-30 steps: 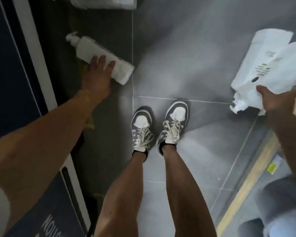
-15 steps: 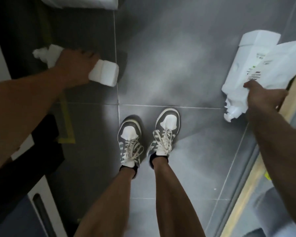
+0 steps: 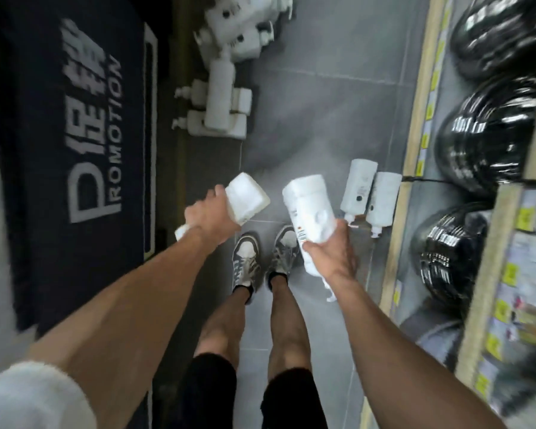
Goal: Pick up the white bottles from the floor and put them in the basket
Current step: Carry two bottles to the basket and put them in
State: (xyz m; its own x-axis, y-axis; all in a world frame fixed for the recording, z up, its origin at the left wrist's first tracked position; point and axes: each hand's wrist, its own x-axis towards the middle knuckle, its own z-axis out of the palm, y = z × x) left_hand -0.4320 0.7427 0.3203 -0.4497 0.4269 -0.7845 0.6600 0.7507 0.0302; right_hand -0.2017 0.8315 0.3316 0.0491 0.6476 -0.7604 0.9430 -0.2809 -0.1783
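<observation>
The left hand (image 3: 208, 216) is wrapped tight round a white bottle (image 3: 246, 198), base pointing far and its pump end poking out near the wrist; half a second ago that hand was low at the far left, and it is now raised in front of the body, above the shoes (image 3: 262, 258). The right hand (image 3: 331, 252) is closed round a second bottle (image 3: 310, 209), base far, pump hanging near; earlier it held this at the right edge of view with another bottle beside it, now it is close to the centre. The view has swung: the floor (image 3: 322, 103) now shows two bottles (image 3: 370, 196) lying side by side just right of the right hand, touching each other, and a heap of bottles (image 3: 226, 88) farther off, some stacked crosswise. At left lies a dark mat (image 3: 59, 119) with white lettering reading "ROMOTION" beside a large "P" and blurred characters. At right a shelf (image 3: 415, 119) carries yellow tags, unreadable, and black coils (image 3: 483, 140). The held bottle's label shows a barcode; its text is too blurred to read. No basket is in sight.
</observation>
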